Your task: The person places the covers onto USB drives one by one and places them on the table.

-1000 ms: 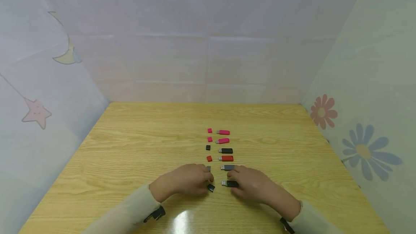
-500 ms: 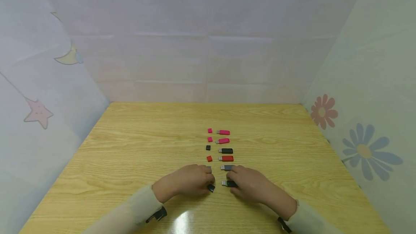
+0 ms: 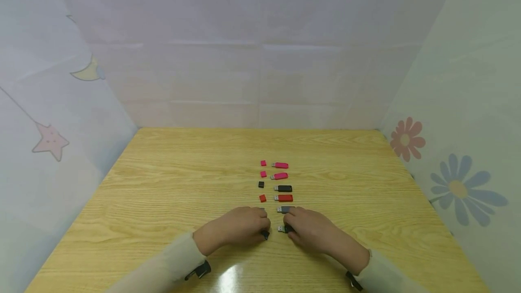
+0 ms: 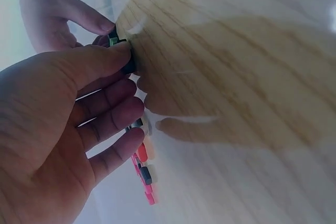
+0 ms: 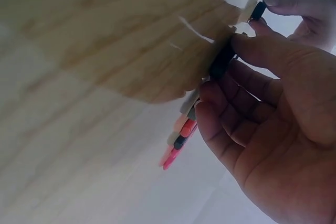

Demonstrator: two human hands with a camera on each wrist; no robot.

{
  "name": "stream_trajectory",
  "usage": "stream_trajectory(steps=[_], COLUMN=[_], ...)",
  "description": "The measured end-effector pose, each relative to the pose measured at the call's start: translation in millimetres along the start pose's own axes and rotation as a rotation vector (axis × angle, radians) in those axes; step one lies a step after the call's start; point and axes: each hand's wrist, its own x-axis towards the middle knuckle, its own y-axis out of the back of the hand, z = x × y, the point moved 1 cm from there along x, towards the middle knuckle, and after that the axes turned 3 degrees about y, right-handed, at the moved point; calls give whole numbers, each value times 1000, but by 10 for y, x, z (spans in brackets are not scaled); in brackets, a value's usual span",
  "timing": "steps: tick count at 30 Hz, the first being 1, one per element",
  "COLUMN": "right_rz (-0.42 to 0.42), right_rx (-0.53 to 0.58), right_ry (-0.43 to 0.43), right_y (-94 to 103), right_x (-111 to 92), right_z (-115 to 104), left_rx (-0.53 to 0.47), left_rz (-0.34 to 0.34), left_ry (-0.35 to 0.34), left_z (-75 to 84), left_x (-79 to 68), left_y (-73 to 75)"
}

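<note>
My left hand (image 3: 240, 226) pinches a small black cap (image 3: 266, 235) between thumb and index finger at the lower left end of the row, its other fingers loosely bent. Facing it, my right hand (image 3: 312, 229) holds a black USB stick (image 3: 287, 229) by its body, the bare metal plug pointing left toward the cap. A gap separates plug and cap. In the right wrist view the stick (image 5: 222, 60) sits under the thumb, low over the table. Just beyond my right fingers lies a grey USB stick (image 3: 285, 210); its grey cap is mostly hidden behind my left hand.
Farther back on the wooden table (image 3: 183, 166), a red stick (image 3: 284, 198), a black stick (image 3: 283, 188) and two pink sticks (image 3: 280, 176) lie in a column. Their caps, among them a red cap (image 3: 262, 198) and a black cap (image 3: 261, 184), lie to the left.
Both hands have shifted only slightly. My left fingers have moved a little right and now cover more of the cap; my right fingers have slid left over more of the USB stick.
</note>
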Motion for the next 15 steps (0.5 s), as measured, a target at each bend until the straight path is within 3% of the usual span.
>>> stream_trajectory(steps=[4, 15], right_rz=[-10, 6], right_rx=[17, 120], right_ry=[-13, -44], right_y=[-2, 83], right_x=[6, -29], right_z=[-3, 26], left_rx=[-34, -295], left_rz=[6, -26], left_ry=[15, 134], left_z=[-8, -41], left_x=[-4, -39], left_y=[-14, 65])
